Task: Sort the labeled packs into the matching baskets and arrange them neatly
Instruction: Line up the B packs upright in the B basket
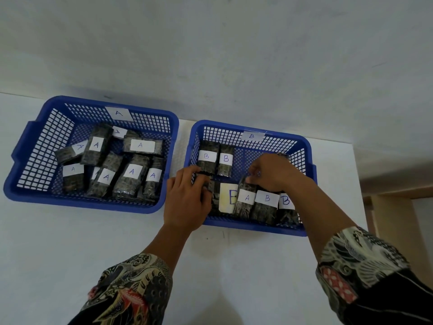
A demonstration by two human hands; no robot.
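Two blue baskets sit side by side along the far edge of the white table (93, 242), against the wall. The left basket (30, 148) carries an "A" tag on its far wall and holds a loose jumble of dark packs (131, 177), each with a white "A" label. The right basket (302, 146) carries a "B" tag and holds two "B" packs (207, 158) upright near its far left corner, plus a row along its near wall.

In that row stands one pack labelled "A" (244, 200), leaning between a pale "B" pack (227, 199) and two more "B" packs to its right.

The left hand (187, 200) reaches over the near left corner of the right basket, its fingers curled around a dark pack there. The right hand (271, 172) hovers over the row, its fingers pinched at the top of the "A" pack. Patterned sleeves (358, 261) cover both forearms.
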